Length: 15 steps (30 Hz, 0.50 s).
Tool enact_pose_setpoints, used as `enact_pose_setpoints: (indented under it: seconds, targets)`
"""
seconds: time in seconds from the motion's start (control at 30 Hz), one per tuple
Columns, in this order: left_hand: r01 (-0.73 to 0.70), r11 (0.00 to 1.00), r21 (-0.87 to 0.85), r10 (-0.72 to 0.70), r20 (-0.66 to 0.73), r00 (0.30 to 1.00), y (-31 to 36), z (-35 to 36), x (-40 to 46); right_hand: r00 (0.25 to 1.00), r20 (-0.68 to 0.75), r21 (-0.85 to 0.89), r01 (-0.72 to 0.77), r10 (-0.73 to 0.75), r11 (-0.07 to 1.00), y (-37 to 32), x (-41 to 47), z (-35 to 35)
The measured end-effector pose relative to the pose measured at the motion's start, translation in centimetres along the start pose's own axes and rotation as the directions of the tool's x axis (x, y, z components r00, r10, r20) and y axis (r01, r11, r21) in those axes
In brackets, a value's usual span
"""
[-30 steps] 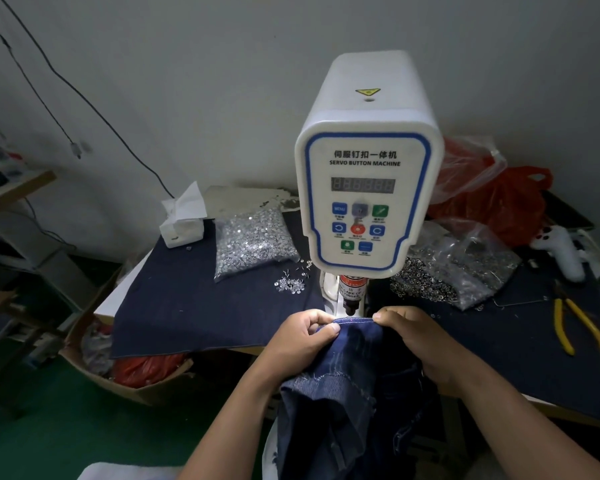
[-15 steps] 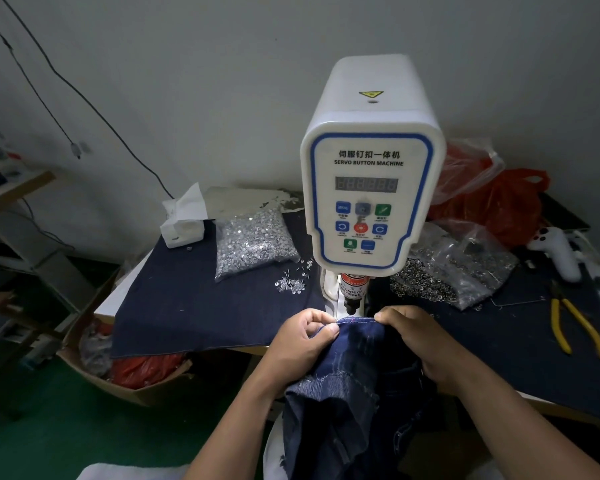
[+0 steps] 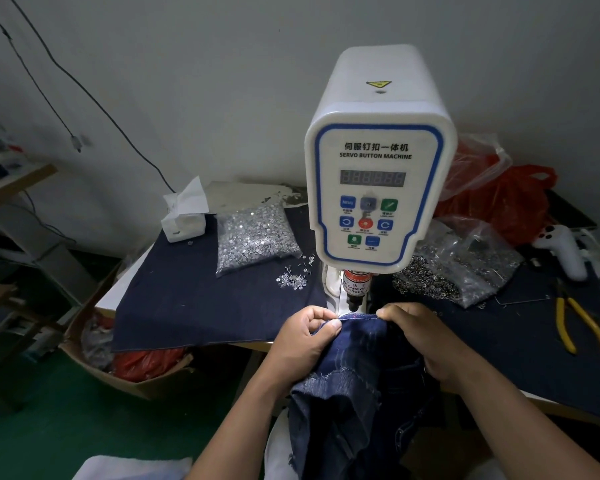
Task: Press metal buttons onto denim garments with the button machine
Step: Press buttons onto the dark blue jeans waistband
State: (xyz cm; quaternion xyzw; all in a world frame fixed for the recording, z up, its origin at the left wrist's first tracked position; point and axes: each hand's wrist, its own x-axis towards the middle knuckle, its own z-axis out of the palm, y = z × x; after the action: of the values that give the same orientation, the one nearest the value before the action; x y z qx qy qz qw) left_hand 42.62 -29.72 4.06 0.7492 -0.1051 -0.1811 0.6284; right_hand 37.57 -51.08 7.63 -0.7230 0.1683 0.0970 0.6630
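Observation:
A white servo button machine stands at the middle of the table, its press head pointing down. A dark denim garment hangs from the table's front edge, its top hem right under the press head. My left hand pinches the hem on the left side. My right hand grips the hem on the right side. The hem is stretched between both hands. A small red light dot shows on the hem below the head.
A clear bag of silver buttons lies left of the machine, loose ones beside it. A bag of metal rings, yellow pliers, a white controller and red bags lie right. A tissue box sits back left.
Both hands keep their hold on the hem under the press head. The view has shifted slightly; nothing else has moved.

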Motion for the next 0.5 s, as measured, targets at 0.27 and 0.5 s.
enact_pose_setpoints:
  seconds: [0.27, 0.5]
  targets:
    - [-0.002, 1.000, -0.015, 0.002, -0.018, 1.000, 0.11, 0.25, -0.17, 1.000, 0.025, 0.016, -0.006, 0.006, 1.000, -0.36, -0.28, 0.03]
    - [0.010, 0.999, -0.037, -0.011, -0.008, 1.000, -0.11, 0.28, -0.07, 0.999, 0.032, 0.011, -0.010, 0.010, 1.000, -0.27, -0.13, -0.04]
